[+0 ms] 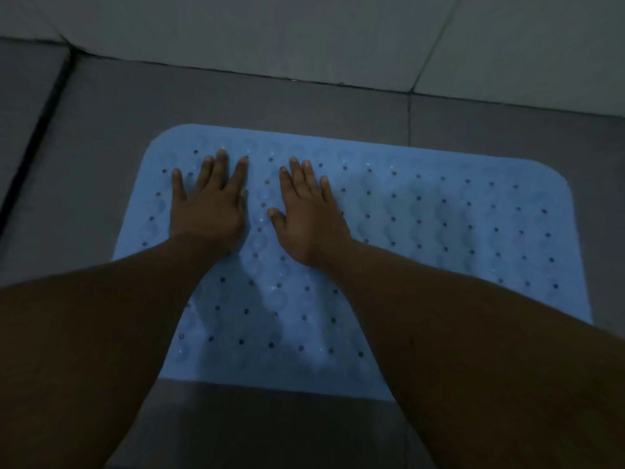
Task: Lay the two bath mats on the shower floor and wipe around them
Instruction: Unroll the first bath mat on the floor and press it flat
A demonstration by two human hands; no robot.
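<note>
Head view:
Mat: a light blue bath mat point(422, 231) dotted with small holes lies flat on the grey tiled shower floor point(101, 137), near the pale tiled wall point(304, 35).
Left hand point(208, 204): palm down on the mat's left part, fingers straight and spread.
Right hand point(309, 211): flat just beside it, fingers straight, holding nothing.
Writing: no legible brand or label.

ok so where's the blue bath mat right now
In the head view the blue bath mat lies flat on the grey floor tiles just short of the wall, with both hands flat on its left part.
</note>
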